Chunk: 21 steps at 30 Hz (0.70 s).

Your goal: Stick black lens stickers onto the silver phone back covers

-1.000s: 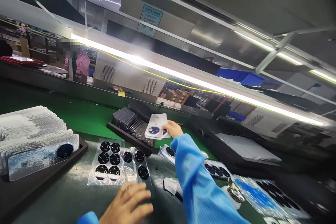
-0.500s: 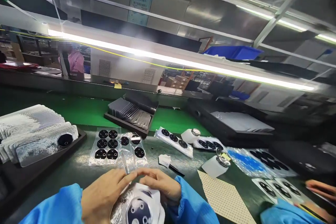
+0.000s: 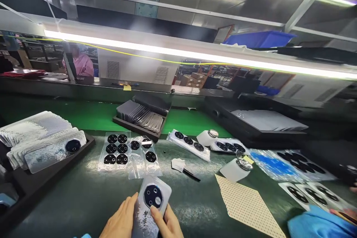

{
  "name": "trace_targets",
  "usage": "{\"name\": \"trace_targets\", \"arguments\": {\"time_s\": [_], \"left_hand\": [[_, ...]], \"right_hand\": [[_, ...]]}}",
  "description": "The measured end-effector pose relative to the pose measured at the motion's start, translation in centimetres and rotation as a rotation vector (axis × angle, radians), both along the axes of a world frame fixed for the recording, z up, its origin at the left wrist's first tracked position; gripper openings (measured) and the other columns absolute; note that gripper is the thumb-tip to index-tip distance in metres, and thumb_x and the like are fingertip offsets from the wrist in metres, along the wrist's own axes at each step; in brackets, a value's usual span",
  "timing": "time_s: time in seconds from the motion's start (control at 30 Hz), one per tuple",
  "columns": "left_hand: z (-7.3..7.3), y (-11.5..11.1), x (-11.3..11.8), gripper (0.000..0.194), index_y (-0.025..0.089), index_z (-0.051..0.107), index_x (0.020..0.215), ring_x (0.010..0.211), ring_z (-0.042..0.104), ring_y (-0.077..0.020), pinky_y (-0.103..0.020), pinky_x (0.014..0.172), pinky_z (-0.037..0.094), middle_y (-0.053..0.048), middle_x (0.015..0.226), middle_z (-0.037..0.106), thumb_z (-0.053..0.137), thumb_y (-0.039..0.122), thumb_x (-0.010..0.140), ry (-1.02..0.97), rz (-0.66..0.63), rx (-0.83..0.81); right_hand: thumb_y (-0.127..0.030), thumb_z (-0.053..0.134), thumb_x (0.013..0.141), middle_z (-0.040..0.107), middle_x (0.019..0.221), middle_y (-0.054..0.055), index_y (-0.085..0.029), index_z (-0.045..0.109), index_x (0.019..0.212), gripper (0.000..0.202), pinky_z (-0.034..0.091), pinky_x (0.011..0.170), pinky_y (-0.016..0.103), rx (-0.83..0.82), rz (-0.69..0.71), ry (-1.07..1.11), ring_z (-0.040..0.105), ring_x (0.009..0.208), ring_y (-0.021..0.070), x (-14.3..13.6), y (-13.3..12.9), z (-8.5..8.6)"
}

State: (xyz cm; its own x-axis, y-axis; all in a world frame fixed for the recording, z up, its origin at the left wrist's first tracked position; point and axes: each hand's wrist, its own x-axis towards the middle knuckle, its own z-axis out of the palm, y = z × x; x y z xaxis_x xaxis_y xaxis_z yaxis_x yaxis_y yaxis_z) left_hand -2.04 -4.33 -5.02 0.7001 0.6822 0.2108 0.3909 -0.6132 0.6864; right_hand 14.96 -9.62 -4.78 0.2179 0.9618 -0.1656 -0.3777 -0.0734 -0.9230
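A pale grey-white phone back cover, with a round dark camera disc near its top and dark lettering below, is between my two hands at the bottom centre. My left hand lies along its left edge, fingers together. My right hand grips the right edge, its thumb resting on the face just under the disc. The lower end of the cover runs out of view. Beyond it lie clear sheets of round black camera stickers and a black-handled tool with a white wad at its end.
Similar covers fill a black tray on the left; a tray of dark panels stands behind. To the right are white pump bottles and a dotted beige sheet. A co-worker's blue sleeve reaches in at the lower right.
The cover has come up and is tilted upright, showing its whole camera disc and lettering. My hands have parted from above its top edge and moved down to its sides.
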Motion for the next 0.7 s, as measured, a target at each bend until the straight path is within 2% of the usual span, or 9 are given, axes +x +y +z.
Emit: {"name": "trace_targets", "arguments": {"time_s": [0.07,0.1,0.17,0.2,0.27,0.33,0.47,0.57,0.7], "left_hand": [[2.3,0.6,0.1,0.062,0.022,0.033,0.143,0.109,0.061,-0.0239,-0.034,0.089,0.052,-0.012,0.128,0.059,0.049,0.052,0.091,-0.178,-0.024,-0.388],[3.4,0.9,0.3,0.056,0.021,0.039,0.139,0.107,0.061,-0.0228,-0.035,0.09,0.051,-0.01,0.125,0.061,0.044,0.053,0.093,-0.262,-0.019,-0.564],[4.9,1.1,0.6,0.049,0.02,0.051,0.13,0.104,0.061,-0.0231,-0.037,0.093,0.048,-0.008,0.118,0.065,0.045,0.052,0.093,-0.383,0.011,-0.821],[5.3,1.1,0.8,0.047,0.019,0.056,0.124,0.104,0.061,-0.0238,-0.038,0.095,0.046,-0.008,0.114,0.066,0.049,0.051,0.091,-0.43,0.037,-0.889],[5.3,1.1,1.2,0.04,0.018,0.061,0.112,0.103,0.06,-0.0242,-0.037,0.096,0.044,-0.007,0.107,0.068,0.059,0.049,0.087,-0.497,0.101,-0.925],[4.5,0.9,1.6,0.036,0.018,0.06,0.102,0.099,0.061,-0.0232,-0.035,0.092,0.043,-0.007,0.102,0.068,0.065,0.047,0.083,-0.547,0.163,-0.89],[2.7,1.0,1.9,0.038,0.019,0.054,0.089,0.082,0.061,-0.0186,-0.028,0.075,0.045,-0.003,0.088,0.067,0.075,0.046,0.074,-0.604,0.292,-0.843],[2.7,1.2,1.9,0.043,0.019,0.055,0.095,0.086,0.062,-0.0201,-0.028,0.076,0.046,-0.002,0.09,0.067,0.078,0.046,0.07,-0.637,0.324,-0.873],[4.1,1.1,2.0,0.055,0.019,0.055,0.117,0.104,0.061,-0.0253,-0.035,0.094,0.045,-0.006,0.11,0.067,0.073,0.048,0.074,-0.672,0.367,-0.925]], "right_hand": [[-0.049,0.079,0.068,0.071,0.098,0.01,-0.02,0.068,0.098,0.044,0.045,0.094,0.046,0.007,0.072,0.072,0.064,0.1,0.0327,0.5,0.8,1.0],[-0.048,0.081,0.066,0.072,0.091,0.009,-0.019,0.066,0.097,0.045,0.048,0.088,0.045,-0.01,0.1,0.131,0.067,0.091,0.031,0.5,1.1,1.2],[-0.047,0.082,0.064,0.072,0.079,0.007,-0.018,0.061,0.095,0.047,0.051,0.078,0.042,-0.051,0.066,0.218,0.068,0.075,0.0265,0.0,1.7,1.0],[-0.048,0.082,0.065,0.071,0.077,0.006,-0.018,0.06,0.094,0.047,0.051,0.075,0.039,-0.061,0.013,0.231,0.068,0.072,0.0247,-0.3,2.0,0.7],[-0.051,0.079,0.067,0.072,0.081,0.006,-0.019,0.061,0.095,0.046,0.051,0.076,0.036,-0.049,-0.103,0.186,0.067,0.076,0.0235,-1.0,2.2,-0.2],[-0.053,0.076,0.069,0.072,0.091,0.006,-0.019,0.064,0.098,0.046,0.049,0.081,0.032,-0.031,-0.178,0.09,0.066,0.086,0.0239,-1.4,2.3,-1.0],[-0.053,0.078,0.066,0.072,0.093,0.006,-0.019,0.068,0.101,0.05,0.048,0.084,0.032,-0.039,-0.181,0.039,0.064,0.093,0.0265,-1.3,2.3,-1.6],[-0.049,0.082,0.062,0.073,0.091,0.006,-0.019,0.067,0.1,0.051,0.05,0.083,0.034,-0.049,-0.192,0.155,0.066,0.091,0.0276,-1.2,2.5,-1.4],[-0.048,0.082,0.061,0.073,0.083,0.006,-0.019,0.068,0.092,0.044,0.053,0.075,0.036,-0.099,-0.187,0.252,0.068,0.081,0.0273,-1.5,2.5,-0.9]]}}
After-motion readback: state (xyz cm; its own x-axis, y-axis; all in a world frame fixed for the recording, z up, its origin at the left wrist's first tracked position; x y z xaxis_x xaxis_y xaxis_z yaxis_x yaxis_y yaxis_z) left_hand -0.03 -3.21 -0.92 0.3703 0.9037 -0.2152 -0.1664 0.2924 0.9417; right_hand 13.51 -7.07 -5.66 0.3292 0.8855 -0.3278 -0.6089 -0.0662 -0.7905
